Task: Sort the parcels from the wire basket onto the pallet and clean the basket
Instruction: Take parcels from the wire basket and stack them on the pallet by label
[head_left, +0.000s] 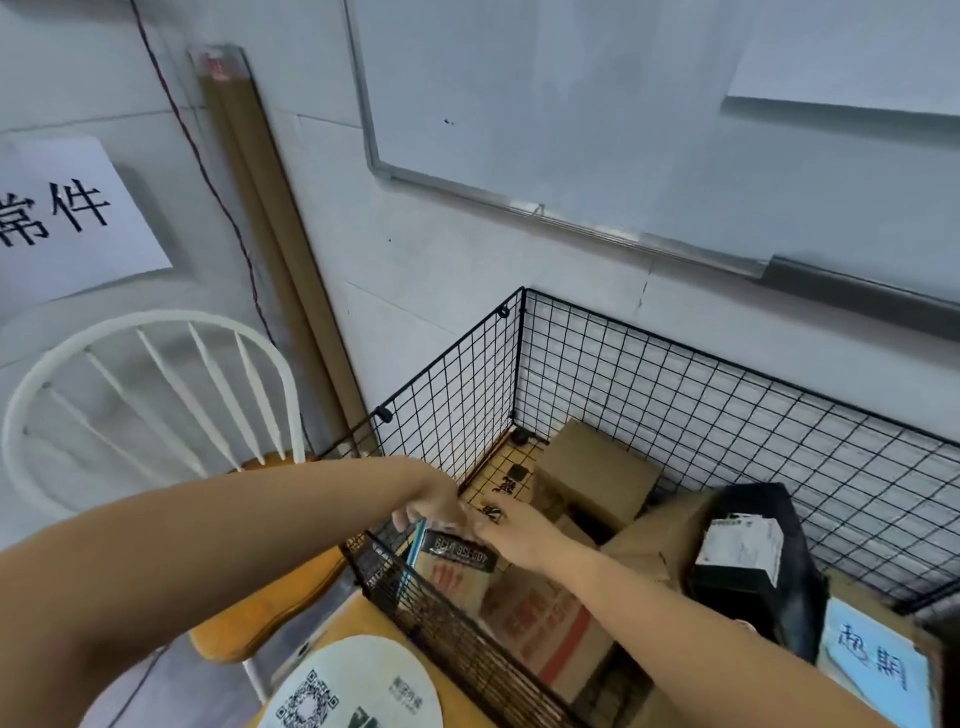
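A black wire basket (727, 415) stands against the wall and holds several parcels. Both my hands reach into its near left corner. My left hand (434, 506) and my right hand (519, 535) together grip the top edge of a small flat box with a black printed top and blue side (457, 556). That box stands upright against the basket's near wall. Under it lies a cardboard box with red print (545, 629). A plain brown box (597, 473) sits at the back, and a black bag parcel with a white label (748, 551) leans on the right.
A white-backed wooden chair (156, 395) stands left of the basket. Cardboard tubes (270, 234) lean in the wall corner. A round white fan with a QR code (353, 686) lies on a wooden surface in front. A whiteboard (623, 104) hangs above, and a blue paper sign (872, 670) sits at the right.
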